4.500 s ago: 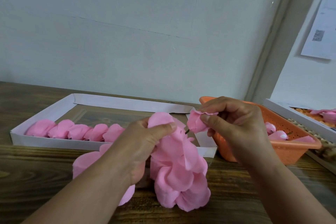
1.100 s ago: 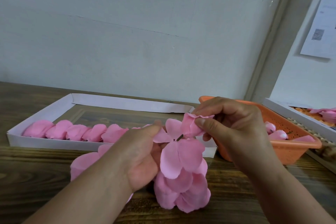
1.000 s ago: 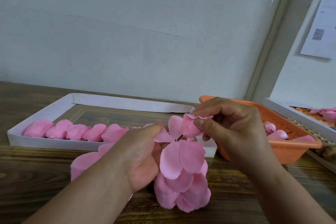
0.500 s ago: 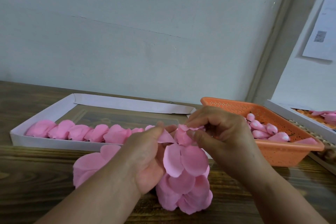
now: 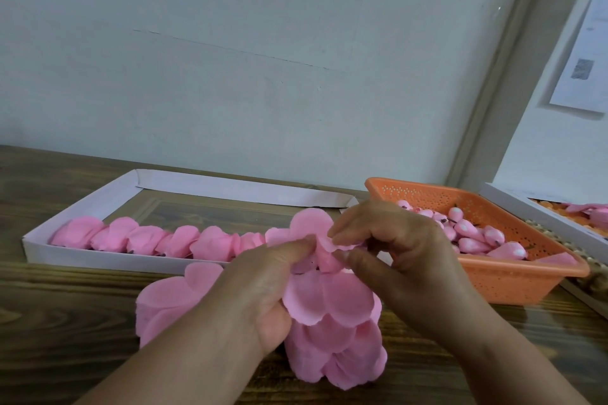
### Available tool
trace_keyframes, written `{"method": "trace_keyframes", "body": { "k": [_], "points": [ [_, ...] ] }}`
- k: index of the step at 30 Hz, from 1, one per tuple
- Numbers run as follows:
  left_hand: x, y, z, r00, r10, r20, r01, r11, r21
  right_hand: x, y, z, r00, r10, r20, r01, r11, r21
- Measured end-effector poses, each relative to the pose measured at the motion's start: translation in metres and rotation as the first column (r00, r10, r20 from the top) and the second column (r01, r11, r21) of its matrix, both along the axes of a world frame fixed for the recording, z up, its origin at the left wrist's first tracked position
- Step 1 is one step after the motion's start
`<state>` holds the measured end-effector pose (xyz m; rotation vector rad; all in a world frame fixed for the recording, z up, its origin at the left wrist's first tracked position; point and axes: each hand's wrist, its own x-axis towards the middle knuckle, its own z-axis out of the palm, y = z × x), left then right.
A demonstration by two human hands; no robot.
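Note:
A bunch of pink fabric petals [image 5: 332, 322] hangs in front of me above the wooden table [image 5: 65, 339]. My left hand [image 5: 263, 286] grips the top of the bunch, thumb pressed against the petals. My right hand [image 5: 398, 260] pinches a small pink flower bud piece [image 5: 332, 256] between thumb and forefinger, right at the top of the bunch where both hands meet. A stack of loose pink petals [image 5: 167, 302] lies on the table behind my left wrist.
A shallow white cardboard tray [image 5: 82, 258] holds a row of finished pink flowers [image 5: 158, 238]. An orange perforated basket [image 5: 513, 279] at right holds several pink buds [image 5: 473, 233]. Another white tray [image 5: 533, 210] sits at the far right edge. A wall stands close behind.
My right hand has brought the bud piece left and down onto the top of the petal bunch. Both hands have lowered, uncovering the buds in the basket.

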<state>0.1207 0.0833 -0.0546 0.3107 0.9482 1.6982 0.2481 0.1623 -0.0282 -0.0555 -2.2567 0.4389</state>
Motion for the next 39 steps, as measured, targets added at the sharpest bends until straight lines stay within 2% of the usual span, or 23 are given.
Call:
{"method": "trace_keyframes", "body": {
  "k": [5,10,17,21,26,31,36,39],
  "points": [
    [-0.001,-0.001,0.002,0.996,0.05,-0.078,-0.044,0.996,0.075,0.001,0.003,0.0,1.0,-0.014,-0.018,0.015,0.996,0.083],
    [-0.003,-0.002,0.002,0.996,0.04,-0.074,-0.039,0.999,0.022,0.001,0.003,0.001,0.999,-0.013,-0.034,0.017,0.992,0.122],
    [-0.002,-0.002,0.001,0.98,0.035,-0.195,-0.037,0.999,-0.009,-0.001,-0.001,0.001,0.998,-0.042,-0.036,0.049,0.975,0.218],
    [-0.002,-0.004,0.003,0.956,0.063,-0.286,-0.069,0.998,-0.013,-0.002,0.0,-0.002,0.999,-0.048,-0.001,0.047,0.979,0.197],
    [-0.001,-0.006,0.002,0.846,0.108,-0.522,-0.135,0.991,-0.012,-0.004,0.001,-0.004,0.996,-0.017,0.093,0.007,0.994,0.109],
    [0.0,-0.008,0.002,0.795,0.057,-0.603,-0.082,0.997,-0.014,-0.004,0.001,-0.004,0.987,-0.007,0.159,0.009,1.0,-0.01],
    [0.002,-0.01,0.006,0.729,0.057,-0.682,-0.058,0.998,0.022,-0.003,0.0,-0.003,0.989,-0.059,0.137,0.06,0.998,-0.008],
    [0.001,-0.012,0.008,0.712,0.053,-0.7,-0.051,0.998,0.024,-0.002,-0.002,0.0,0.986,-0.096,0.136,0.107,0.992,-0.074]
  ]
}}
